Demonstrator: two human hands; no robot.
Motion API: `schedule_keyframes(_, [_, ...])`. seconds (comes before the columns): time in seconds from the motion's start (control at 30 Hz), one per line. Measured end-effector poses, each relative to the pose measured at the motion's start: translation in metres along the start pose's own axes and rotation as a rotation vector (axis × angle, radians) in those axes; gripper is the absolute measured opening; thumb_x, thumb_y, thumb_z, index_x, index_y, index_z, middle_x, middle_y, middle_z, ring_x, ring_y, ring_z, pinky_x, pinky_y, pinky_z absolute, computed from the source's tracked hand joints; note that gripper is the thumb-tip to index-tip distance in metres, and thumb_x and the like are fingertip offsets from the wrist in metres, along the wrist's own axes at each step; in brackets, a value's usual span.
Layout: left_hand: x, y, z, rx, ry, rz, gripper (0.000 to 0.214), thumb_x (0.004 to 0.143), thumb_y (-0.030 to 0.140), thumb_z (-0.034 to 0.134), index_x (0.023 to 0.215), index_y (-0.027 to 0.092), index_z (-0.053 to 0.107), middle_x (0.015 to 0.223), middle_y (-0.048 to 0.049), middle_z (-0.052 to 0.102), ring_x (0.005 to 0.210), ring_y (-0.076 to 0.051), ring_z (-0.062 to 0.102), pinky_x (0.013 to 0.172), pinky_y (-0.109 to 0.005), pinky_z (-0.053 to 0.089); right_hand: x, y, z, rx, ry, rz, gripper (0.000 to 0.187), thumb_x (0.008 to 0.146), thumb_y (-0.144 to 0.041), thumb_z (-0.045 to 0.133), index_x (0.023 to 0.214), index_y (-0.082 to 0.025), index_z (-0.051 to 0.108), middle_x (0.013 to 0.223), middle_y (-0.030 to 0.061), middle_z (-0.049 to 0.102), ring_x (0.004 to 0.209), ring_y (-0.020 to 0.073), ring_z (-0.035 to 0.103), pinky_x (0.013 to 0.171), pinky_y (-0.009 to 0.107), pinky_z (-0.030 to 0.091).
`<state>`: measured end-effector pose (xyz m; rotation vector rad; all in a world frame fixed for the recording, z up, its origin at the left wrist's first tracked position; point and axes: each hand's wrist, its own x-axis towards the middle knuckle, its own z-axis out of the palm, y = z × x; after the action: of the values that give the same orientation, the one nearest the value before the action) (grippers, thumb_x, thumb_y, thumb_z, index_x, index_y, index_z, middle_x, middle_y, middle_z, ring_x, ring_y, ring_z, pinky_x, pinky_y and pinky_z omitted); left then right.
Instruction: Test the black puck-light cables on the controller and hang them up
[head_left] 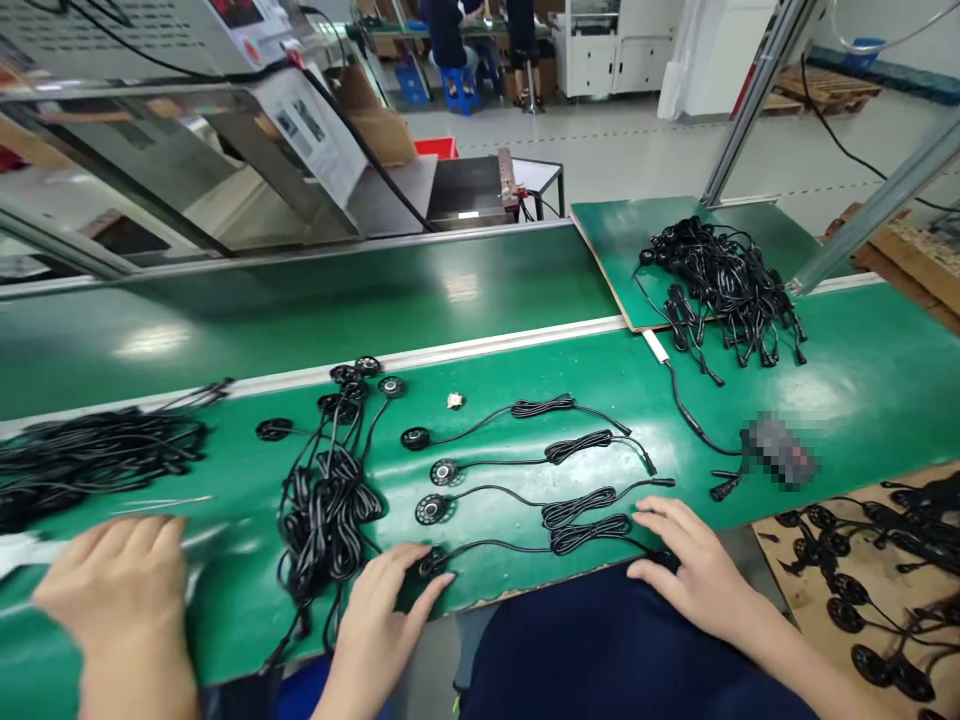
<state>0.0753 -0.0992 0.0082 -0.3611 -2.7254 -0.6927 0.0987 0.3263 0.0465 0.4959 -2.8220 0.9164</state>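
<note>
In the head view, several black cables lie in rows, each with a coiled middle. The nearest cable (589, 535) stretches between my two hands. My left hand (379, 610) is closed around its round black disc end (433, 562), with thumb and fingers on either side. At the other end, my right hand (701, 565) curls its thumb and fingers about the dark plug (665, 560), partly hidden by the hand. Behind lie three similar cables with spoked disc ends (431, 508). A tangled cable bundle (326, 510) is left of my left hand.
A co-worker's hand (120, 580) is over the green mat at left, near a cable pile (97, 450). A box-like device (780, 448), blurred out, sits on a lead at right. More cables (720, 270) heap on a raised green board (611, 235); others lie on cardboard (795, 590).
</note>
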Motion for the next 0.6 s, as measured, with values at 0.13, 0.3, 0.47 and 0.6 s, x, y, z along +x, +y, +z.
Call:
schedule_keyframes(0.13, [0.003, 0.003, -0.003, -0.007, -0.026, -0.038, 0.032, 0.093, 0.047, 0.066, 0.115, 0.023, 0.063, 0.105, -0.0089, 0.073, 0.095, -0.027, 0.073, 0.088, -0.041, 0.060, 0.010, 0.002, 0.013, -0.012, -0.109, -0.045, 0.027, 0.102, -0.030, 0.054, 0.127, -0.023, 0.063, 0.115, 0.0113, 0.069, 0.104, 0.0249, 0.068, 0.088, 0.041, 0.062])
schedule_keyframes(0.3, [0.010, 0.017, -0.018, -0.120, -0.140, -0.271, 0.039, 0.097, 0.049, 0.055, 0.124, 0.020, 0.055, 0.092, -0.0056, 0.071, 0.082, -0.022, 0.071, 0.072, -0.033, 0.058, 0.023, 0.017, 0.008, 0.096, -0.195, -0.056, 0.025, 0.103, -0.026, 0.048, 0.119, -0.026, 0.067, 0.105, 0.0075, 0.071, 0.094, 0.0212, 0.070, 0.083, 0.036, 0.061])
schedule_keyframes(0.47, [0.024, 0.018, -0.016, -0.176, -0.269, -0.406, 0.034, 0.099, 0.055, 0.047, 0.107, 0.023, 0.055, 0.058, 0.0076, 0.046, 0.052, -0.017, 0.054, 0.056, -0.028, 0.044, 0.040, 0.023, -0.014, 0.267, -0.371, 0.097, 0.023, 0.103, -0.035, 0.051, 0.109, -0.028, 0.072, 0.087, 0.0020, 0.069, 0.070, 0.0154, 0.064, 0.061, 0.028, 0.056])
schedule_keyframes(0.6, [0.030, 0.014, -0.002, -0.124, -0.227, -0.398, 0.037, 0.096, 0.061, 0.053, 0.093, 0.024, 0.056, 0.056, 0.0074, 0.046, 0.050, -0.017, 0.053, 0.056, -0.028, 0.043, 0.048, 0.030, -0.013, 0.087, -0.283, 0.102, 0.025, 0.102, -0.031, 0.048, 0.104, -0.024, 0.073, 0.091, 0.0050, 0.070, 0.082, 0.0195, 0.067, 0.074, 0.034, 0.058])
